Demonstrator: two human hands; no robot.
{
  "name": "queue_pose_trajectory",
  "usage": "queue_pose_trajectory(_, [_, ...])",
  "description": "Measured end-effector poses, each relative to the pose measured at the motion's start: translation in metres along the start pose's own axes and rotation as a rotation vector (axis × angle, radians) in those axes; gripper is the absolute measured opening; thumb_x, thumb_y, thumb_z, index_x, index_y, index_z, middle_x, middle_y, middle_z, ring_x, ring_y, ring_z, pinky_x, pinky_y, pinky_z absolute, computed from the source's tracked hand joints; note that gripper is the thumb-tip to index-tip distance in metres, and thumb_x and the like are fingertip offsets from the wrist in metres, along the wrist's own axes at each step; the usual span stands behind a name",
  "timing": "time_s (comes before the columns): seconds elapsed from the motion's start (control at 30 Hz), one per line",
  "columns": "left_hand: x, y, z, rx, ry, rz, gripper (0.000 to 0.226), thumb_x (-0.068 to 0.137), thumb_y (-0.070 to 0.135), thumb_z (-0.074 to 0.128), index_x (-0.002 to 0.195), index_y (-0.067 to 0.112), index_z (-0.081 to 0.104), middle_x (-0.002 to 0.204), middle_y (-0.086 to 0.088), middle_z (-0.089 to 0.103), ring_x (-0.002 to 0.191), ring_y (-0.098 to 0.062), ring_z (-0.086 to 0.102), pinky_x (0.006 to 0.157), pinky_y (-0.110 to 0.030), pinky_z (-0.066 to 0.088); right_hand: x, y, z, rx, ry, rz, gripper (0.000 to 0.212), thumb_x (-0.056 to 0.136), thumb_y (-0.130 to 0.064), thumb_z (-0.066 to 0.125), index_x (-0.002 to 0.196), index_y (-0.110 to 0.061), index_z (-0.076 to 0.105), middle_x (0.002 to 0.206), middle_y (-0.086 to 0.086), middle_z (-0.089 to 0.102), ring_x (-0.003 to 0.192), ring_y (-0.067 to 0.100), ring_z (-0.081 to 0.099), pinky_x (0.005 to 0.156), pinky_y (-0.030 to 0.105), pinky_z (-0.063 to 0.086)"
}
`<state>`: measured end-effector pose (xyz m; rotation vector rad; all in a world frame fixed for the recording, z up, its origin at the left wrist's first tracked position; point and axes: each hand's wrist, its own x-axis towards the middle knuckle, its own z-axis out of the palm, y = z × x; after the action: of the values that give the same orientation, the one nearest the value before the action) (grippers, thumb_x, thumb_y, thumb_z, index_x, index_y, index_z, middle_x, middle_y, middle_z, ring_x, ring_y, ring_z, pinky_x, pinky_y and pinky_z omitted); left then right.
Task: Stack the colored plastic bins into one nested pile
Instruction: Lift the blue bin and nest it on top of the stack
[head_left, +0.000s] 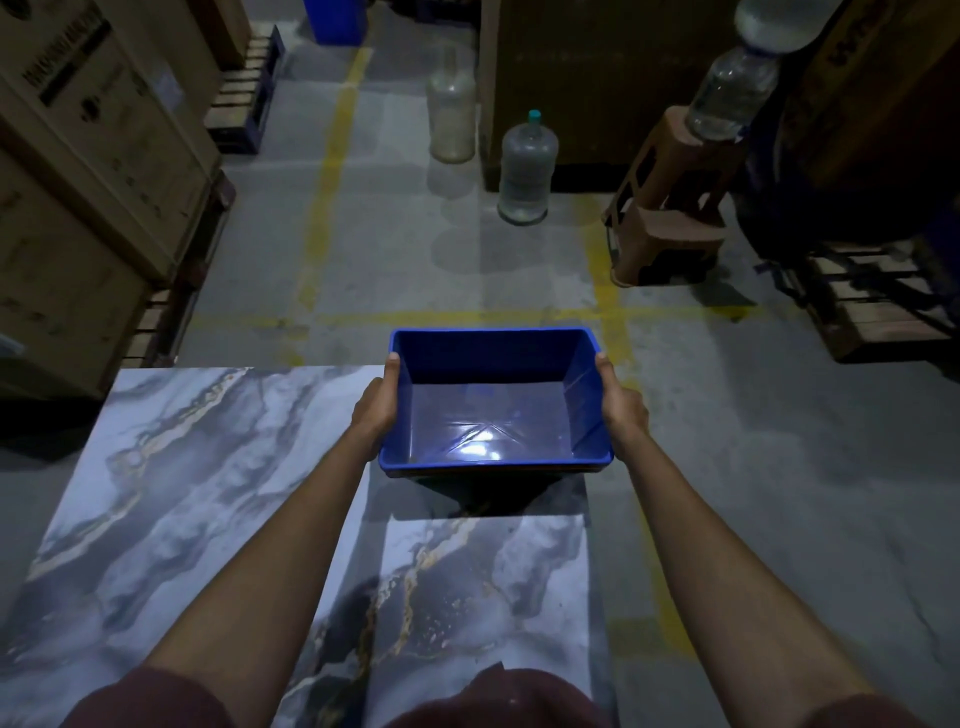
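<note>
A blue plastic bin, rectangular and empty, is held in the air above the far right corner of the marble-patterned table. My left hand grips its left rim with the thumb over the edge. Its right rim sits in the grip of my right hand. A thin dark edge shows under the bin's near rim; I cannot tell whether it is a second bin. A dark shadow lies on the table below it. No other colored bin is visible.
Cardboard boxes on pallets stand at the left. Large water jugs stand on the concrete floor ahead. Stacked brown plastic stools hold another bottle at the right, with a wooden pallet beyond. Yellow lines mark the floor.
</note>
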<state>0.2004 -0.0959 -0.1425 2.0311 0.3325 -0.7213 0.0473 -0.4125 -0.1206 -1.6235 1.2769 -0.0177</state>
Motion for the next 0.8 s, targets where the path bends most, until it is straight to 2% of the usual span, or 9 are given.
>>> queue_pose_trajectory(0.17, [-0.028, 0.016, 0.000, 0.006, 0.022, 0.033, 0.092, 0.081, 0.099, 0.019, 0.110, 0.029, 0.071, 0.107, -0.007, 0.074, 0.096, -0.032, 0.071, 0.092, -0.051, 0.058, 0.003, 0.001, 0.002, -0.045, 0.011, -0.032, 0.079, 0.087, -0.089, 0.042, 0.096, -0.014, 0.066, 0.103, 0.013, 0.063, 0.093, 0.033, 0.058, 0.081, 0.039, 0.044])
queue_pose_trajectory(0.23, [-0.034, 0.019, 0.000, -0.013, 0.019, 0.039, 0.083, 0.088, 0.093, 0.021, 0.111, 0.029, 0.070, 0.107, -0.007, 0.074, 0.096, -0.032, 0.071, 0.087, -0.047, 0.057, 0.003, 0.001, 0.003, -0.069, 0.015, -0.034, 0.079, 0.088, -0.087, 0.042, 0.093, -0.012, 0.066, 0.098, 0.012, 0.061, 0.090, 0.032, 0.057, 0.079, 0.038, 0.042])
queue_pose_trajectory(0.3, [-0.031, 0.019, 0.000, -0.026, -0.001, 0.038, 0.081, 0.089, 0.092, 0.022, 0.108, 0.030, 0.071, 0.105, -0.006, 0.075, 0.096, -0.031, 0.072, 0.089, -0.049, 0.058, 0.002, -0.001, 0.002, -0.071, 0.021, -0.036, 0.077, 0.089, -0.086, 0.043, 0.085, -0.012, 0.064, 0.091, 0.010, 0.060, 0.084, 0.030, 0.056, 0.077, 0.037, 0.042])
queue_pose_trajectory(0.4, [-0.001, 0.001, 0.000, -0.024, -0.031, 0.039, 0.097, 0.074, 0.105, 0.021, 0.106, 0.030, 0.073, 0.103, -0.007, 0.078, 0.094, -0.033, 0.074, 0.093, -0.055, 0.059, -0.001, -0.001, 0.002, -0.070, 0.026, -0.020, 0.077, 0.086, -0.089, 0.043, 0.076, -0.015, 0.061, 0.082, 0.006, 0.057, 0.074, 0.024, 0.055, 0.075, 0.038, 0.043])
queue_pose_trajectory(0.47, [0.021, -0.012, 0.001, 0.001, -0.031, 0.035, 0.108, 0.064, 0.111, 0.019, 0.109, 0.029, 0.073, 0.104, -0.008, 0.078, 0.094, -0.035, 0.074, 0.094, -0.058, 0.058, -0.004, -0.002, 0.001, -0.075, 0.032, -0.004, 0.085, 0.082, -0.093, 0.040, 0.083, -0.013, 0.065, 0.085, 0.008, 0.060, 0.078, 0.027, 0.059, 0.073, 0.039, 0.044])
queue_pose_trajectory(0.6, [0.021, -0.007, -0.001, 0.040, -0.005, 0.031, 0.120, 0.062, 0.111, 0.014, 0.120, 0.020, 0.068, 0.111, -0.012, 0.075, 0.094, -0.034, 0.072, 0.092, -0.055, 0.059, -0.009, -0.006, -0.003, -0.115, -0.003, 0.022, 0.096, 0.079, -0.098, 0.033, 0.096, -0.011, 0.071, 0.098, 0.012, 0.068, 0.084, 0.030, 0.063, 0.071, 0.039, 0.046])
queue_pose_trajectory(0.73, [-0.011, 0.028, -0.006, 0.041, 0.002, 0.047, 0.094, 0.082, 0.097, 0.026, 0.119, 0.017, 0.059, 0.114, -0.010, 0.069, 0.097, -0.033, 0.068, 0.092, -0.051, 0.058, -0.007, -0.015, -0.005, -0.099, -0.027, 0.014, 0.101, 0.076, -0.100, 0.031, 0.094, -0.010, 0.073, 0.091, 0.010, 0.071, 0.082, 0.029, 0.068, 0.074, 0.044, 0.054])
queue_pose_trajectory(0.8, [-0.015, 0.039, -0.004, 0.056, 0.016, 0.074, 0.084, 0.088, 0.092, 0.024, 0.117, 0.020, 0.053, 0.119, -0.009, 0.063, 0.101, -0.032, 0.062, 0.094, -0.048, 0.054, -0.004, -0.020, -0.004, -0.126, -0.035, -0.003, 0.104, 0.074, -0.102, 0.028, 0.093, -0.010, 0.073, 0.090, 0.010, 0.072, 0.083, 0.030, 0.069, 0.075, 0.045, 0.055])
